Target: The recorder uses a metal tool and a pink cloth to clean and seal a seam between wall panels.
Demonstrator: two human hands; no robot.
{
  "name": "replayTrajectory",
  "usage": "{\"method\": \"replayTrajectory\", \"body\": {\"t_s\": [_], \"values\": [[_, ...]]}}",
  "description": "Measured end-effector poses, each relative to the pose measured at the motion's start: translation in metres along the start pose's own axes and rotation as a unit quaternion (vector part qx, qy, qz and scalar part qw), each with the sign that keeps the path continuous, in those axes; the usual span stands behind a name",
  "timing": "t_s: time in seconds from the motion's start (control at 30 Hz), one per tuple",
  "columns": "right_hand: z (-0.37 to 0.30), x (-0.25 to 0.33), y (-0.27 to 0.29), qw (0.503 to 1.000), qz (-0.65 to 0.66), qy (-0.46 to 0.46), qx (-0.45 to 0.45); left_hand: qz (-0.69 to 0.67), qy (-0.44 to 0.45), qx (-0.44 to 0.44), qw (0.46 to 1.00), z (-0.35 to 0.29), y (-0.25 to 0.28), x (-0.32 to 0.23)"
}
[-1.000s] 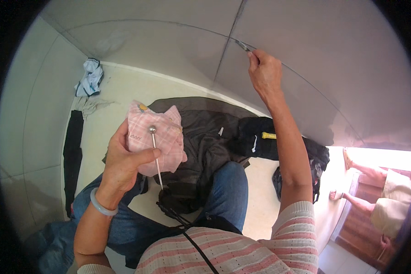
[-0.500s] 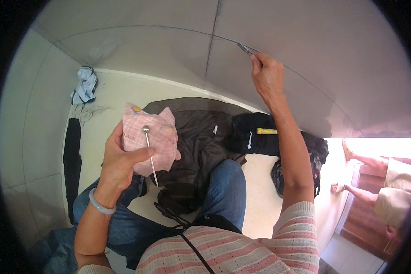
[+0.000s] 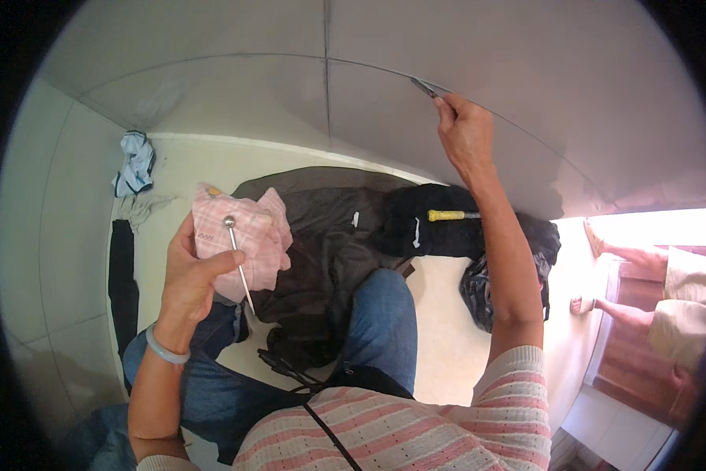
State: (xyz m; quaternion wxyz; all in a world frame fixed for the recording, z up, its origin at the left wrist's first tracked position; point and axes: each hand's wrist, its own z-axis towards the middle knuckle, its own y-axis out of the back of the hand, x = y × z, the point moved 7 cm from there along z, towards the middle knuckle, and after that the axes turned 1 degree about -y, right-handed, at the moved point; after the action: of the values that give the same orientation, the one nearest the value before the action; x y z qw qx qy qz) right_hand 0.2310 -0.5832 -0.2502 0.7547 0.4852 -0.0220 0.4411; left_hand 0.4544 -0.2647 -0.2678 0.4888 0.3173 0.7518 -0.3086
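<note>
My right hand [image 3: 467,133] is raised to the grey tiled wall, pinching a small, narrow metal blade [image 3: 425,86]. The blade's tip rests at the dark horizontal joint line between tiles, right of where two joints cross. Bunched in my left hand [image 3: 188,275] is a pink checked cloth [image 3: 262,235]. My left thumb also pins a thin metal rod with a ball end [image 3: 229,222] against the cloth, ball upward. Most of my left fingers are hidden behind the cloth.
Dark garments [image 3: 321,212] lie before me along the wall's foot. On them rests a yellow-handled tool [image 3: 445,215] with a metal shaft, partly behind my right arm. A black plastic bag [image 3: 478,290] sits beside it. At right, another person's legs [image 3: 627,314] show in an opening.
My right hand and the blade have shifted rightward along the joint line, farther from the crossing. My view has turned slightly; the left hand keeps its hold on cloth and rod.
</note>
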Motion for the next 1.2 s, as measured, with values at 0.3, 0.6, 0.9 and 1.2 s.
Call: {"method": "replayTrajectory", "body": {"t_s": [0.3, 0.6, 0.9, 1.2], "values": [[-0.012, -0.022, 0.029, 1.000, -0.014, -0.011, -0.019, 0.005, -0.013, 0.003, 1.000, 0.001, 0.002, 0.004], [-0.025, -0.050, 0.064, 0.998, -0.039, -0.043, -0.027, 0.021, -0.014, 0.006, 1.000, 0.006, 0.005, 0.007], [-0.034, -0.076, 0.094, 0.996, -0.065, -0.060, -0.030, 0.039, -0.019, 0.013, 0.999, 0.012, 0.015, 0.016], [-0.044, -0.109, 0.136, 0.992, -0.079, -0.087, -0.046, 0.057, 0.007, 0.024, 0.998, 0.019, 0.018, 0.022]]}}
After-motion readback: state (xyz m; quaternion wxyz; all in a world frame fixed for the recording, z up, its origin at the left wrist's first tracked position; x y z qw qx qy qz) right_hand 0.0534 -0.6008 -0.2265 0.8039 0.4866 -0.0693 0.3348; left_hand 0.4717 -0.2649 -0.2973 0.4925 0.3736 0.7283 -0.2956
